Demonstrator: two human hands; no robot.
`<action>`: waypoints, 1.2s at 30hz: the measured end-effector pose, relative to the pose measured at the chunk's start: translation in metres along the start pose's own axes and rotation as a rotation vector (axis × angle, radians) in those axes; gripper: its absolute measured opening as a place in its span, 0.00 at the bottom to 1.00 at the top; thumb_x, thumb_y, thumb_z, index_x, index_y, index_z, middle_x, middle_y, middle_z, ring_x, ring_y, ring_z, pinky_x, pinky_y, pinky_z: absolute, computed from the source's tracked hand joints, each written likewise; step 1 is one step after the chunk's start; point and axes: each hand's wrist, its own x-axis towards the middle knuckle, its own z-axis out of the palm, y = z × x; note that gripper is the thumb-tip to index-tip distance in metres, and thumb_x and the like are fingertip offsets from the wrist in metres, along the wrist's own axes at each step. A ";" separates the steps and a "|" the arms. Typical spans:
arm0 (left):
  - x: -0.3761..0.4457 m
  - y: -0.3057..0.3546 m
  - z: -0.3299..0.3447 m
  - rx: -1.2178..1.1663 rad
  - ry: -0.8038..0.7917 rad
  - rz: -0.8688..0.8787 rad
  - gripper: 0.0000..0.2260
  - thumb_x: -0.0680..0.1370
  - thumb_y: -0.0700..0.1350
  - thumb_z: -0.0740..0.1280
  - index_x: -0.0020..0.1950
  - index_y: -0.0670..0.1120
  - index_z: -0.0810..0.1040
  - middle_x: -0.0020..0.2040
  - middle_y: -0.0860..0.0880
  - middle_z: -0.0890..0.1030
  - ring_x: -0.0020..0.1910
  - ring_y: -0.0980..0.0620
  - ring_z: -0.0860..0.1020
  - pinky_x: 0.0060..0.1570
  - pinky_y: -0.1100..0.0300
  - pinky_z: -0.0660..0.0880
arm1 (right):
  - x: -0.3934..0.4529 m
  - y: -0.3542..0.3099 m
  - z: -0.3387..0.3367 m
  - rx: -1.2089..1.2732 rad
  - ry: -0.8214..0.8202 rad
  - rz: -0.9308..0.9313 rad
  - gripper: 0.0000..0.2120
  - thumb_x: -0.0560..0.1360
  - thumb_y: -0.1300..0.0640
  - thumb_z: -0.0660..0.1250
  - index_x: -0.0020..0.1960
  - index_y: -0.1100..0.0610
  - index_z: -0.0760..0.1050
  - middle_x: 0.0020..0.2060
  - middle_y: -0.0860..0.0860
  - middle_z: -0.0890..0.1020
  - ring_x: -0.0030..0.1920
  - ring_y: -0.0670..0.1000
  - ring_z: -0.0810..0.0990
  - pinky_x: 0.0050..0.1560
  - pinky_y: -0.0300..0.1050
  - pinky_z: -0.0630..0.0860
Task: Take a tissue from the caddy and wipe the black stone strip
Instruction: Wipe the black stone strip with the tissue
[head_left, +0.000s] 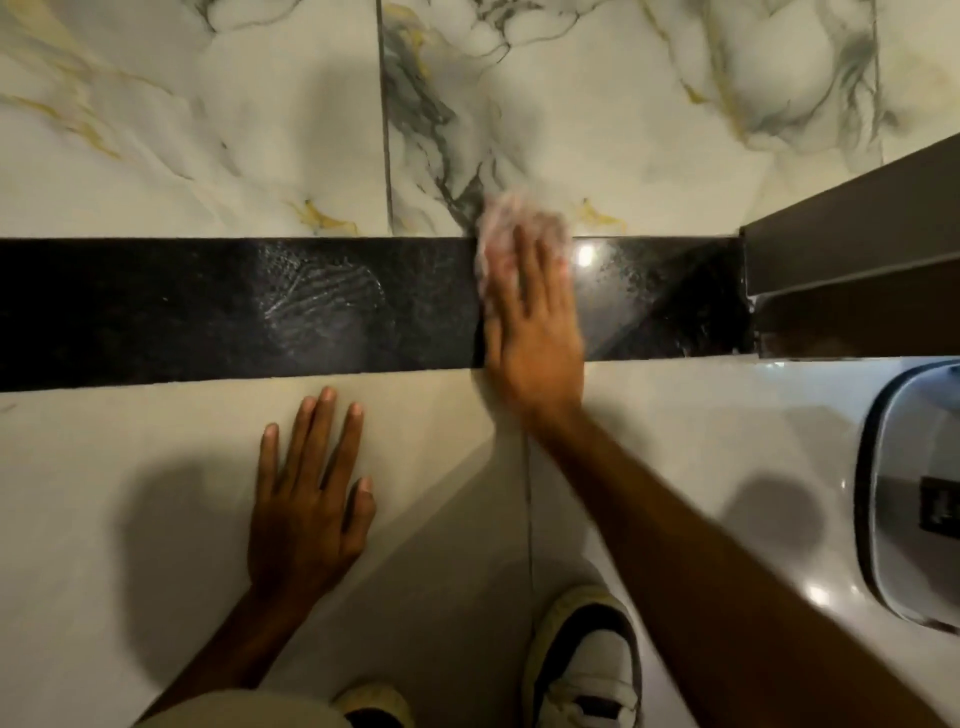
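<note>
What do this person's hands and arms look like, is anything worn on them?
Both are bare. The left hand and right hand have no gloves, rings, watch or bracelets that show, and no sleeve covers either forearm up to the picture's edge. The nails are short and unpainted. The right hand is slightly blurred, so fine detail there is unclear.

1. Stone strip: glossy black, faintly speckled.
2. Far floor tiles: white marble pattern, grey and yellow veins.
3. Near floor tiles: plain cream.
4. Tissue: white.
5. Shoe: white, black and cream.
</note>
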 end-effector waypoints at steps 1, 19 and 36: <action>0.000 0.002 -0.003 0.005 -0.006 0.000 0.33 0.84 0.53 0.55 0.89 0.47 0.54 0.89 0.42 0.55 0.89 0.42 0.53 0.88 0.37 0.48 | -0.030 0.000 -0.006 0.005 -0.030 -0.027 0.27 0.89 0.55 0.56 0.87 0.60 0.60 0.87 0.61 0.58 0.89 0.62 0.53 0.88 0.65 0.59; -0.006 -0.046 -0.025 0.080 -0.129 0.029 0.33 0.83 0.55 0.54 0.88 0.46 0.59 0.88 0.36 0.57 0.86 0.32 0.58 0.84 0.29 0.52 | -0.084 0.030 -0.027 -0.006 -0.019 0.220 0.27 0.89 0.53 0.58 0.87 0.56 0.62 0.87 0.60 0.62 0.88 0.60 0.58 0.88 0.61 0.62; -0.003 -0.062 -0.025 0.066 0.030 -0.078 0.31 0.84 0.55 0.58 0.86 0.45 0.63 0.87 0.38 0.61 0.87 0.36 0.59 0.86 0.33 0.52 | -0.045 -0.086 0.009 0.055 -0.208 -0.271 0.29 0.89 0.51 0.56 0.87 0.59 0.59 0.88 0.60 0.59 0.89 0.59 0.55 0.90 0.58 0.52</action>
